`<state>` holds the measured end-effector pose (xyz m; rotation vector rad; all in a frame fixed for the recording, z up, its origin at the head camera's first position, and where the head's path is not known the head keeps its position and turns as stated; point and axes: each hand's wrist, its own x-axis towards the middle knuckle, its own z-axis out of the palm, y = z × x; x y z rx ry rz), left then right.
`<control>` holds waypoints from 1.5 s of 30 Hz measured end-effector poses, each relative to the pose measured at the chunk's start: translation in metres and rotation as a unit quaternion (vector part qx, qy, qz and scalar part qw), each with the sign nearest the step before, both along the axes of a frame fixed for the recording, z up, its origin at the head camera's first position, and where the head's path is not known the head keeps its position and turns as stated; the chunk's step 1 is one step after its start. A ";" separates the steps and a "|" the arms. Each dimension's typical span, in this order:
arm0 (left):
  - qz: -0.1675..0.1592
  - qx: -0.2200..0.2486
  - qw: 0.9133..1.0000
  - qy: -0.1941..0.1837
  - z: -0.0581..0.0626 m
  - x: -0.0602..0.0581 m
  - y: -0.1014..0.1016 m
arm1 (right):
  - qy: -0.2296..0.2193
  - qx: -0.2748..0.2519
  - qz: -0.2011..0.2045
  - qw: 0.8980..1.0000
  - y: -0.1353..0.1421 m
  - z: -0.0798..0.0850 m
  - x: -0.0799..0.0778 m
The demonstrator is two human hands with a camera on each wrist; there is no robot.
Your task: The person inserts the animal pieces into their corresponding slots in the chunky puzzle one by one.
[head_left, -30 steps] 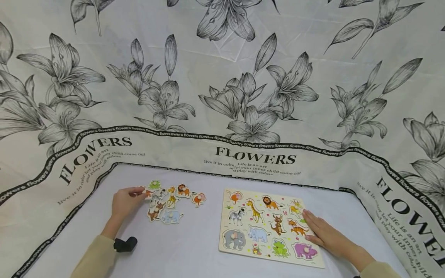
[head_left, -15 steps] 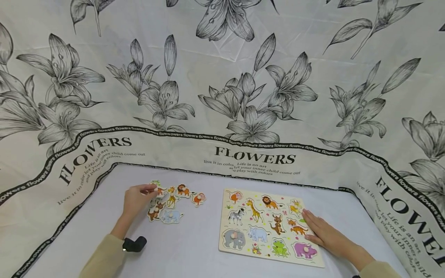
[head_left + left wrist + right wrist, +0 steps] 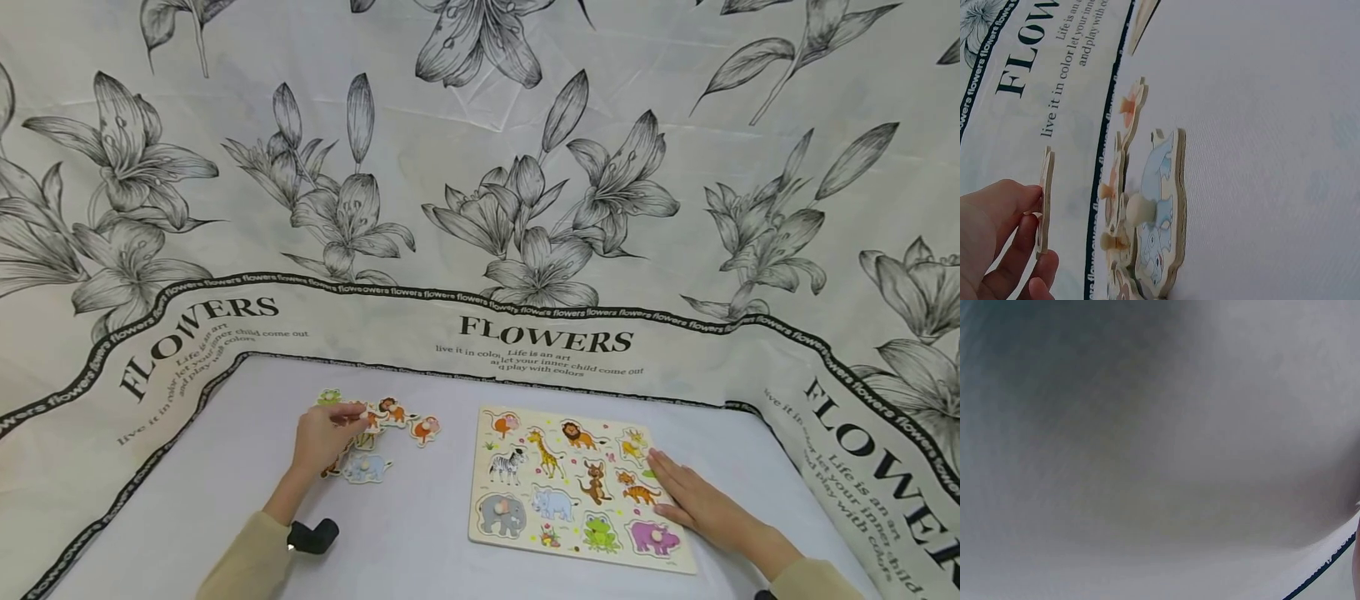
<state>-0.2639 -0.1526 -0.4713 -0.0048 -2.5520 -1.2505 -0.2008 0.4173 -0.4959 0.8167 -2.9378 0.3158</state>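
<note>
Your left hand (image 3: pixel 326 437) pinches a thin puzzle piece (image 3: pixel 1048 203), mostly orange in the head view, between thumb and fingers; it is raised above the loose heap near the table's (image 3: pixel 405 537) far left corner. The puzzle board (image 3: pixel 482 482) lies right of the table's middle, and your right hand (image 3: pixel 701 504) rests along its right edge with fingers stretched out, gripping nothing that shows; the right wrist view is too blurred to add more

The likeliest slip is at the fingertips: in the left wrist view the piece stands nearly on edge, so a weak pinch could let it twist or drop. If you carry it low, it could catch the lion piece (image 3: pixel 393 411) or the monkey piece (image 3: pixel 425 430), which lie between it and the board, or scatter the rhino piece (image 3: pixel 365 468). Press too hard from the right and the board could slide or turn on the smooth-looking cloth, leaving any recess you aim for out of line
</note>
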 end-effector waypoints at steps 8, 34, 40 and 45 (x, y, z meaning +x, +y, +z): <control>-0.021 0.005 1.000 0.017 -0.001 0.000 0.020 | 0.001 0.002 0.000 1.000 0.001 0.000 0.000; -0.069 0.004 0.997 0.028 -0.003 0.009 0.070 | 0.001 -0.007 0.002 1.000 0.000 0.000 0.002; -0.076 0.004 0.997 0.032 -0.003 0.009 0.076 | 0.008 -0.007 0.005 1.000 0.000 -0.001 0.001; -0.084 0.009 0.995 0.049 -0.005 0.008 0.080 | -0.004 -0.009 0.002 1.000 0.000 0.000 0.001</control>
